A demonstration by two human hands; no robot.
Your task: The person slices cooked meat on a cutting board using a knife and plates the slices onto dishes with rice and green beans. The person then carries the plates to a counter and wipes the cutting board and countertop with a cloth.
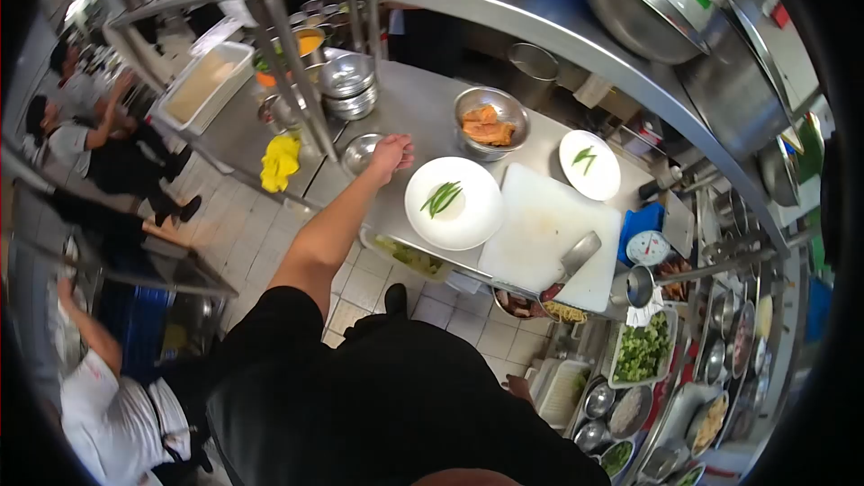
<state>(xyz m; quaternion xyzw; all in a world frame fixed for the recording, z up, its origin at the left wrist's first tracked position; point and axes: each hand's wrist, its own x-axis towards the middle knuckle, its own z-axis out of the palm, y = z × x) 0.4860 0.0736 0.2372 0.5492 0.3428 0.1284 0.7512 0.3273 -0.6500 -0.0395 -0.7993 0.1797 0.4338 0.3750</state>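
Observation:
My left hand point(391, 155) is stretched over the steel counter, its fingers curled together beside a small metal bowl point(361, 154); anything inside the fingers is hidden. Just right of it, a white plate point(477, 216) holds green strips point(442, 200). Farther right, a white oval plate point(606, 182) holds a few more green pieces. A metal bowl point(518, 112) of orange-brown food stands behind the plates. My right hand point(517, 388) is low, near a white container point(565, 393); its fingers are too small and dark to read.
A cleaver point(580, 254) lies on the white cutting board point(526, 234). Stacked bowls point(349, 101) and a yellow cloth point(280, 163) are left. A steel shelf point(504, 0) crosses above. Ingredient tubs point(670, 342) and a scale point(647, 248) stand right. Other people point(117, 418) work at left.

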